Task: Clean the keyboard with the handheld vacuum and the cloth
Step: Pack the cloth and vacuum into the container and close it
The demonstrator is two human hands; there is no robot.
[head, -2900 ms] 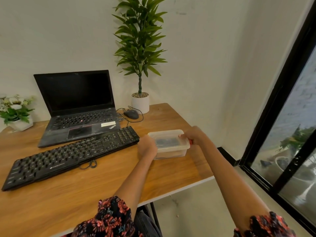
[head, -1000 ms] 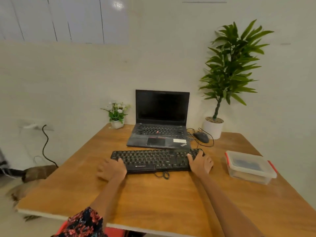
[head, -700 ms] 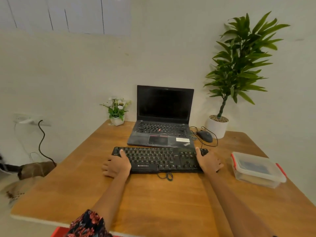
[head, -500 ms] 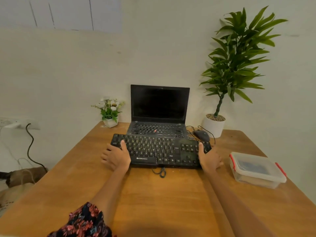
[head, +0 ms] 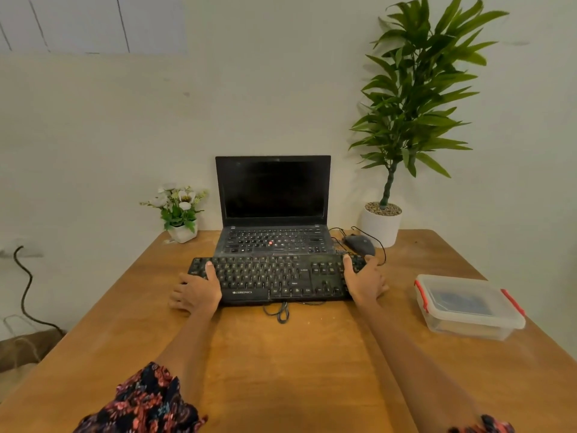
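**Both hands grip the keyboard ends**

The black keyboard (head: 274, 276) sits across the middle of the wooden desk (head: 296, 364), its far edge overlapping the front of the open laptop (head: 273, 214). The left hand (head: 195, 293) clasps its left end, thumb laid over the keys and fingers curled at the edge. The right hand (head: 365, 282) clasps the right end the same way, thumb on top. The keyboard's cable (head: 281, 310) loops out at its near edge. A lidded plastic box (head: 468, 307) with red clips stands well apart to the right. A mouse (head: 359, 244) lies just behind the right hand.
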